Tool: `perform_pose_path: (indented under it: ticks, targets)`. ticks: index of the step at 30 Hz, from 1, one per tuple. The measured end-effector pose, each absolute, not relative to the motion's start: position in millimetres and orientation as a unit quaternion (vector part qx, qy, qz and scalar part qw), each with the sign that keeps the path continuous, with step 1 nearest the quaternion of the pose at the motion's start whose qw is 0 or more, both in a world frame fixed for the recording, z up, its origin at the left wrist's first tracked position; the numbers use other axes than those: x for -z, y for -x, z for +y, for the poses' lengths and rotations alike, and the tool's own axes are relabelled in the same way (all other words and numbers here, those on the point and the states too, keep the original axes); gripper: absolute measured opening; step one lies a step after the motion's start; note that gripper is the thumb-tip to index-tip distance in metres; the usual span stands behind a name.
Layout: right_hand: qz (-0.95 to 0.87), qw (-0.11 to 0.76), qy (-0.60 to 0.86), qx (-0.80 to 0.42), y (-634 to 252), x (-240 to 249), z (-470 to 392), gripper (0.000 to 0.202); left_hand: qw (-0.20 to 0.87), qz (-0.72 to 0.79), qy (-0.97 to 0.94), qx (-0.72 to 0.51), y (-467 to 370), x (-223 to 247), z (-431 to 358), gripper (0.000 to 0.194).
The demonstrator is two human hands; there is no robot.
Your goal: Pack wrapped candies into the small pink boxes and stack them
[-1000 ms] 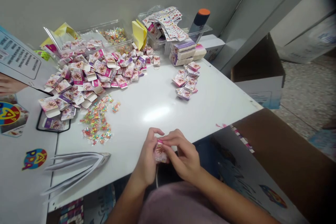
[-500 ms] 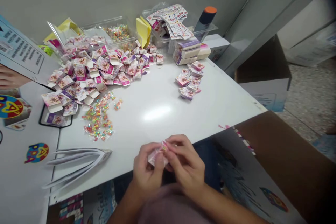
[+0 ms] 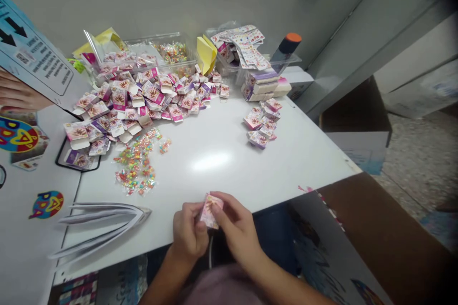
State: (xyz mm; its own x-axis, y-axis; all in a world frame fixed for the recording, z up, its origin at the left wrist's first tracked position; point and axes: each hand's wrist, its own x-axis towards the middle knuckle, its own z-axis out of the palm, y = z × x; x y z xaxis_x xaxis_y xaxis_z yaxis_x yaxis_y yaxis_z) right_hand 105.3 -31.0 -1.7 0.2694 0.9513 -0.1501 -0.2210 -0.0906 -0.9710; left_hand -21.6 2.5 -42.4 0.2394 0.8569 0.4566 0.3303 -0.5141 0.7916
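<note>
A small pink-and-white printed carton is held between both hands just off the table's front edge, its picture face up. My left hand grips the carton's left side, its fingers curled. On the right side, my right hand pinches it, the thumb across the printed face and the fingers behind. Beyond the hands, to the left, lies a spread of small clear packets of coloured beads or sweets. A small group of similar closed cartons sits on the right part of the white table.
A large heap of small cartons covers the back left. Behind it are a clear bin of colourful packets and a bin with sticker sheets. An orange-capped bottle, flat carton stacks and a folded booklet are also present.
The carton, earlier mostly covered by the fingers with something colourful at its top, now shows its printed face. Both hands have shifted slightly left, and the camera view has tilted.
</note>
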Motion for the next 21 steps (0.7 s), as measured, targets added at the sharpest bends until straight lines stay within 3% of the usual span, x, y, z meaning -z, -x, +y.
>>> perform_pose_path:
  ticks: [3, 7, 10, 13, 17, 21]
  targets:
    - [-0.308, 0.584, 0.553, -0.509, -133, -1, -2, 0.03, 0.282, 0.394, -0.754, -0.443, 28, 49, 6, 0.029]
    - [-0.392, 0.622, 0.614, -0.287, -212, -13, 62, 0.035, 0.247, 0.448, -0.767, -0.388, 25, 40, 9, 0.018]
    - [-0.414, 0.563, 0.704, -0.129, -277, -21, 109, 0.034, 0.223, 0.436, -0.799, -0.349, 21, 34, 12, 0.011]
    - [-0.405, 0.548, 0.728, -0.078, -301, -25, 133, 0.037, 0.188, 0.427, -0.818, -0.335, 18, 32, 14, 0.004]
    - [-0.478, 0.555, 0.676, -0.086, -256, -33, 132, 0.03, 0.154, 0.396, -0.834, -0.351, 18, 30, 6, 0.015]
    - [-0.662, 0.476, 0.539, -0.211, -168, -49, 116, 0.024, 0.21, 0.399, -0.804, -0.387, 23, 37, -27, 0.023]
